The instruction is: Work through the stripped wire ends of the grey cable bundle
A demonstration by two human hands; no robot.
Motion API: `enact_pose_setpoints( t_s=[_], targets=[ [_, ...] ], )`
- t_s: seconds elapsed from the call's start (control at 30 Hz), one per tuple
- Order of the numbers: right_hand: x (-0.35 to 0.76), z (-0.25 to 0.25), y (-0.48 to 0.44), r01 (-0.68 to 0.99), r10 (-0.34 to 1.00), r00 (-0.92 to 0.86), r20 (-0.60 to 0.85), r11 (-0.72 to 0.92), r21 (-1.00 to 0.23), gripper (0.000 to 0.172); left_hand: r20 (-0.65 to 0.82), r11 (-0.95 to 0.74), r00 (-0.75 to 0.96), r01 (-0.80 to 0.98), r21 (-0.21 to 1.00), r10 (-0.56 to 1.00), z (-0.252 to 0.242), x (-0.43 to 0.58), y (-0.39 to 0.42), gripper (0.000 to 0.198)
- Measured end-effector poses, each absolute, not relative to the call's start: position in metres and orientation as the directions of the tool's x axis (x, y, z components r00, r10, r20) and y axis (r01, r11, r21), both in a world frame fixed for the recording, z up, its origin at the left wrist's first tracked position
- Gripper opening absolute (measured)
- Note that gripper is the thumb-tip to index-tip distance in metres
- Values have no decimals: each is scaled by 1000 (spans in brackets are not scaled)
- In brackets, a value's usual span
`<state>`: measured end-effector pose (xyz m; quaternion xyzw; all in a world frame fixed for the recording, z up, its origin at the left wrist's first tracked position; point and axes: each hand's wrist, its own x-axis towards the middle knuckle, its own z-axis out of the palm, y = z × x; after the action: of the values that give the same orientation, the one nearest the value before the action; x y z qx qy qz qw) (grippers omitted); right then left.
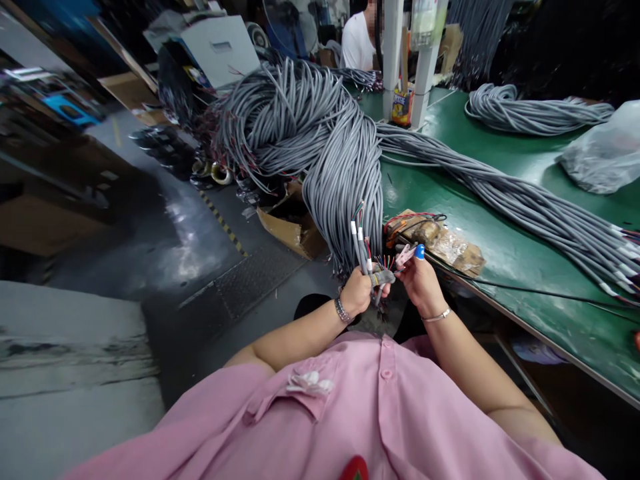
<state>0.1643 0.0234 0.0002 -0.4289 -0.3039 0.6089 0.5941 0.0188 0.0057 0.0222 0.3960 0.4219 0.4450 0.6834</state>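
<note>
My left hand is closed around a few grey cables with white sleeves near their ends. Thin coloured wires fan out from a cable end beside its thumb, which looks wrapped in grey with a yellow band. Close by on the right, my right hand pinches a small pink clip near those wires. A blue cover sits on one of its fingertips. Just beyond my hands, a thick bundle of grey cables hangs over the table edge.
Long grey cables run across the green table. A tape-wrapped package lies at its edge, with a black cord beside it. A coil and a plastic bag are farther right. An open carton stands below. Another person is behind.
</note>
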Motion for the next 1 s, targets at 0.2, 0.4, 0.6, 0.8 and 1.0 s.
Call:
enact_pose_setpoints(
  t_s=[0.2,0.4,0.6,0.8,1.0],
  targets=[
    [163,1,32,-602,978,83,-191,-103,-791,37,-194,279,297,-279,919,935,20,24,7,33],
    [161,3,29,-619,971,75,-225,-132,-774,40,-217,293,287,-257,921,933,17,25,7,34],
    [169,9,20,-598,962,-119,-246,-267,-755,53,-165,240,269,-277,930,949,16,20,3,32],
    [181,13,4,-509,915,-323,-243,-384,-770,40,-174,229,295,-161,960,940,10,11,-5,34],
    [174,20,-12,-335,931,-318,-180,-287,-898,22,-141,170,317,-64,983,938,8,8,-7,37]
  ],
)
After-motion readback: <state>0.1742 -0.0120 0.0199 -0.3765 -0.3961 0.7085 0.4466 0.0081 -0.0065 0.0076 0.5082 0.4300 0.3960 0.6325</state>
